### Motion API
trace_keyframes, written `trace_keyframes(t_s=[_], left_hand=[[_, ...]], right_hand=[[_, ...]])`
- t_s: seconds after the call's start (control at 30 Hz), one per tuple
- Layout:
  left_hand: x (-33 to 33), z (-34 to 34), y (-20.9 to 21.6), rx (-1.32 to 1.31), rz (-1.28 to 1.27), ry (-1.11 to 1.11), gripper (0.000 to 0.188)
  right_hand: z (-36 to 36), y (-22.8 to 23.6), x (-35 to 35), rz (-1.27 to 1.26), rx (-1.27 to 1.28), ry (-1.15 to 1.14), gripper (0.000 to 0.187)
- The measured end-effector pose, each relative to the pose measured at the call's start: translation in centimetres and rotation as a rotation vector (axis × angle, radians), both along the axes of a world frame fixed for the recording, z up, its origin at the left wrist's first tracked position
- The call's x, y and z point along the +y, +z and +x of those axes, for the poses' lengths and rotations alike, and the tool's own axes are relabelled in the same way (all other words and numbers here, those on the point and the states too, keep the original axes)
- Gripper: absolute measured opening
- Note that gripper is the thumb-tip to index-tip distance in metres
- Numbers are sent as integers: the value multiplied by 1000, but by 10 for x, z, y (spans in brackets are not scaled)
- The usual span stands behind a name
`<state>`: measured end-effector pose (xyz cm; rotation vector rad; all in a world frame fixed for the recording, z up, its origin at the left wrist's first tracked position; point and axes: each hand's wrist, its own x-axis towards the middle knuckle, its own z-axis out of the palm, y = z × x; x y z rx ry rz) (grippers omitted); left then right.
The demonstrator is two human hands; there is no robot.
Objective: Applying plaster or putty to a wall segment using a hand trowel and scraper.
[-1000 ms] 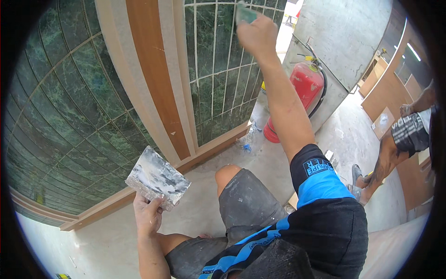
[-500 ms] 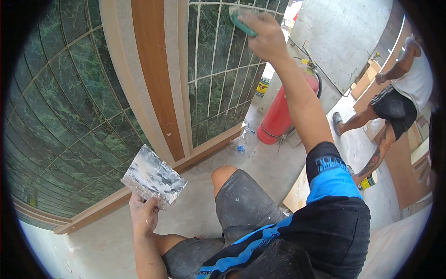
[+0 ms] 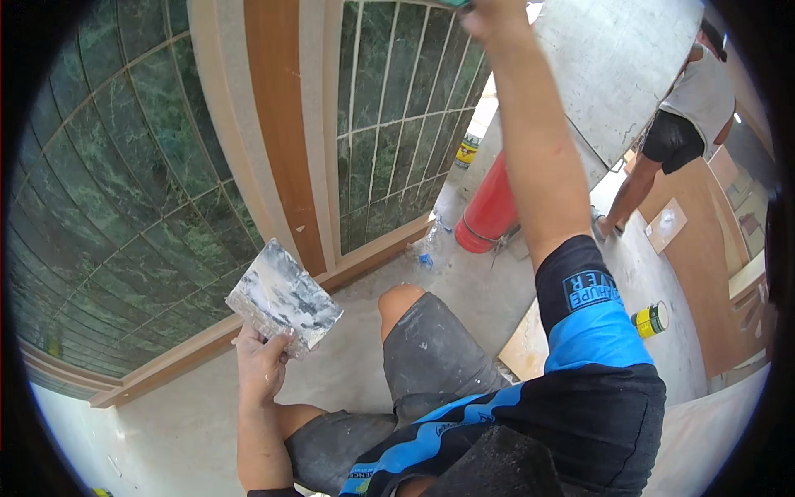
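My left hand (image 3: 263,360) grips the lower edge of a rectangular putty board (image 3: 287,296) smeared with white and dark grey paste. The board is tilted in front of the base of the tiled wall. My right arm stretches up to the top edge of the view. There my right hand (image 3: 494,18), partly cut off, is closed on a green scraper (image 3: 454,2), of which only a sliver shows. Beside it is a dark green tiled panel (image 3: 387,103) with pale joint lines. Whether the scraper touches the tiles cannot be seen.
A brown wooden post (image 3: 280,124) divides the panel from another green tiled wall (image 3: 124,182) on the left. A red cylinder (image 3: 487,211) stands behind my right forearm. Yellow-and-green cans (image 3: 650,320) are on the floor. At the far right a person (image 3: 691,116) stands near wooden boards (image 3: 679,248).
My right hand has moved up, taking the scraper almost out of view. The putty board has shifted slightly right and up. The other person has turned and moved farther off.
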<state>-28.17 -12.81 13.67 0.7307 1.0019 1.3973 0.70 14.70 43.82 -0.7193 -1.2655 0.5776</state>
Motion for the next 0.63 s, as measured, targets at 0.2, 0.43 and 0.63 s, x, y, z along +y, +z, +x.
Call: trace_keyframes(t_s=[0.2, 0.43, 0.63], left_hand=[[0, 7, 14, -279, 100, -48, 60], [21, 33, 53, -396, 218, -288, 56], [44, 73, 7, -236, 146, -276, 68]], right_hand=[[33, -59, -98, 71, 2, 369, 26], [-33, -197, -194, 579, -924, 465, 44], [75, -279, -163, -23, -1099, 210, 55]])
